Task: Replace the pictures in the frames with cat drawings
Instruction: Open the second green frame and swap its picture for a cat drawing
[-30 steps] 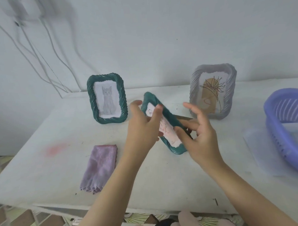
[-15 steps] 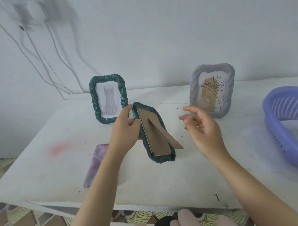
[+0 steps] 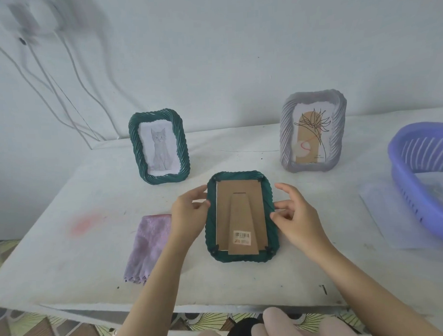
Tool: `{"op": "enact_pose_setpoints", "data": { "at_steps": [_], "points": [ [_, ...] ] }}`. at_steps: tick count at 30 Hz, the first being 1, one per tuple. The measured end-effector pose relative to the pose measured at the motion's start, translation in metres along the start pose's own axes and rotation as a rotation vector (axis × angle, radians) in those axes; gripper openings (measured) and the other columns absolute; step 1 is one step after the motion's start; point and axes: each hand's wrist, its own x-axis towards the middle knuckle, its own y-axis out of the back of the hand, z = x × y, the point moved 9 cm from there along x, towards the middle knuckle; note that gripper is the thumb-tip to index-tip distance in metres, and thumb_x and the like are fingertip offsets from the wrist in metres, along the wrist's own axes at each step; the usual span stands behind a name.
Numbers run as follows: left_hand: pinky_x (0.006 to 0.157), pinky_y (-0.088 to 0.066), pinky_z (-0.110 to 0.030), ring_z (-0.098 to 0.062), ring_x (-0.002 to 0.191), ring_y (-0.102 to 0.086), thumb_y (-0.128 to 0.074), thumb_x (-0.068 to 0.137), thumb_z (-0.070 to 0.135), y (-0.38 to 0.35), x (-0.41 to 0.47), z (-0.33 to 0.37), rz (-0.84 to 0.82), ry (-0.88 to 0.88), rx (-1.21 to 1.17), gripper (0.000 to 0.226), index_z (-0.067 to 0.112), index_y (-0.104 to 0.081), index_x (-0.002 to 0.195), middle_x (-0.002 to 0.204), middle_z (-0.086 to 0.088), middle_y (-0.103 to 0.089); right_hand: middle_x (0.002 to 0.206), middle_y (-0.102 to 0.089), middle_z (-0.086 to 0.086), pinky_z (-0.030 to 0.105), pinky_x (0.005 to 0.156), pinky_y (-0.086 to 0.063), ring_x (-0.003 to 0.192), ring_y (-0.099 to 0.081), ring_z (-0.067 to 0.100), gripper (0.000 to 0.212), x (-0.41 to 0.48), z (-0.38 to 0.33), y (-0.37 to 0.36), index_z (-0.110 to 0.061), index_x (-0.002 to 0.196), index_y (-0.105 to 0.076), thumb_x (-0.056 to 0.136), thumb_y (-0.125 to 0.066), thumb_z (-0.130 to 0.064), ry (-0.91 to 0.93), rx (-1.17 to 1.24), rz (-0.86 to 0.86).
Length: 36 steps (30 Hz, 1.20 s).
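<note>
White counter [image 3: 244, 282]; purple basket [image 3: 416, 166] far right. Grey frame [image 3: 313, 132] and cat frame [image 3: 159, 150] stand behind. The green frame [image 3: 242, 217] lies face down centrally: left hand [image 3: 187, 216] pinches its left rim, right hand [image 3: 297, 220] touches its right rim, grip unclear.

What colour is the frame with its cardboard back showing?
The frame is dark green with a twisted, rope-like rim; the head view shows it.
</note>
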Motion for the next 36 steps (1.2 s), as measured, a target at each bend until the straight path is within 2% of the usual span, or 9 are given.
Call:
{"op": "enact_pose_setpoints", "data": {
  "at_steps": [2, 5, 9, 12, 14, 18, 24, 28, 36],
  "points": [
    [0.051, -0.047, -0.009, -0.003, 0.068, -0.061, -0.051, 0.086, -0.001, -0.001, 0.0, -0.003, 0.037, -0.023, 0.071, 0.037, 0.011, -0.06, 0.119, 0.091, 0.002, -0.066, 0.084, -0.06, -0.012, 0.003, 0.069, -0.044, 0.074, -0.06, 0.0, 0.054, -0.004, -0.001, -0.002, -0.027, 0.129, -0.043, 0.083, -0.062, -0.006, 0.026, -0.041, 0.015],
    [0.059, -0.041, 0.0, 0.003, 0.072, -0.057, -0.051, 0.084, -0.001, -0.005, -0.004, 0.001, 0.047, -0.108, 0.198, 0.035, 0.011, -0.063, 0.114, 0.095, 0.002, -0.068, 0.089, -0.059, -0.008, 0.0, 0.067, -0.041, 0.075, -0.057, -0.001, 0.055, -0.006, 0.0, -0.002, -0.024, 0.132, -0.042, 0.084, -0.063, -0.008, 0.062, -0.116, 0.028],
    [0.068, -0.046, -0.02, -0.007, 0.079, -0.059, -0.046, 0.085, -0.001, -0.006, -0.011, 0.003, 0.057, -0.168, 0.337, 0.038, 0.021, -0.067, 0.108, 0.092, 0.008, -0.069, 0.097, -0.059, -0.005, 0.002, 0.07, -0.038, 0.08, -0.055, 0.004, 0.056, -0.007, 0.002, -0.004, -0.021, 0.136, -0.039, 0.085, -0.061, -0.01, 0.078, -0.187, 0.011],
    [0.083, -0.041, -0.021, -0.015, 0.104, -0.059, -0.049, 0.091, 0.01, -0.008, -0.016, 0.007, 0.037, -0.258, 0.346, 0.031, 0.017, -0.061, 0.119, 0.112, 0.003, -0.067, 0.112, -0.059, -0.002, 0.02, 0.088, -0.042, 0.097, -0.053, 0.012, 0.054, -0.008, -0.002, -0.007, -0.02, 0.136, -0.039, 0.086, -0.06, -0.018, 0.133, -0.244, 0.023],
    [0.099, -0.028, -0.017, -0.005, 0.125, -0.04, -0.056, 0.089, 0.032, -0.021, -0.019, 0.004, -0.133, -0.304, 0.329, 0.05, 0.019, -0.044, 0.136, 0.132, 0.011, -0.049, 0.127, -0.054, -0.003, 0.023, 0.097, -0.034, 0.114, -0.049, 0.015, 0.058, -0.008, -0.008, -0.008, -0.019, 0.137, -0.038, 0.085, -0.061, -0.031, 0.2, -0.292, 0.017],
    [0.115, -0.001, -0.027, 0.003, 0.137, -0.003, -0.052, 0.057, 0.079, -0.043, -0.022, -0.012, -0.4, -0.342, 0.497, 0.111, 0.028, -0.013, 0.147, 0.15, 0.017, -0.012, 0.144, -0.039, -0.008, 0.04, 0.109, -0.029, 0.13, -0.036, 0.014, 0.088, -0.004, -0.009, -0.023, -0.029, 0.144, -0.02, 0.071, -0.049, -0.07, 0.254, -0.411, -0.145],
    [0.115, 0.011, -0.03, -0.003, 0.141, 0.01, -0.047, 0.048, 0.086, -0.047, -0.019, -0.02, -0.401, -0.375, 0.636, 0.124, 0.025, -0.004, 0.148, 0.156, 0.011, 0.0, 0.156, -0.006, -0.009, 0.046, 0.115, 0.0, 0.144, -0.003, 0.019, 0.103, 0.001, 0.009, -0.034, -0.039, 0.144, 0.001, 0.061, -0.042, -0.082, 0.206, -0.579, -0.252],
    [0.114, 0.013, -0.033, -0.011, 0.142, 0.009, -0.046, 0.043, 0.087, -0.048, -0.014, -0.017, -0.4, -0.382, 0.676, 0.13, 0.024, -0.003, 0.148, 0.155, 0.01, -0.003, 0.157, 0.0, -0.005, 0.047, 0.114, 0.004, 0.144, 0.003, 0.019, 0.108, 0.007, 0.011, -0.035, -0.035, 0.145, 0.0, 0.06, -0.045, -0.084, 0.194, -0.62, -0.279],
    [0.11, 0.018, -0.035, -0.013, 0.139, 0.007, -0.047, 0.035, 0.088, -0.053, -0.005, -0.011, -0.464, -0.376, 0.759, 0.139, 0.023, 0.003, 0.148, 0.145, 0.009, -0.007, 0.156, -0.012, -0.004, 0.05, 0.116, -0.002, 0.143, -0.007, 0.018, 0.105, 0.015, 0.011, -0.036, -0.03, 0.146, -0.008, 0.059, -0.021, -0.087, 0.217, -0.737, -0.242]
  ]
}}
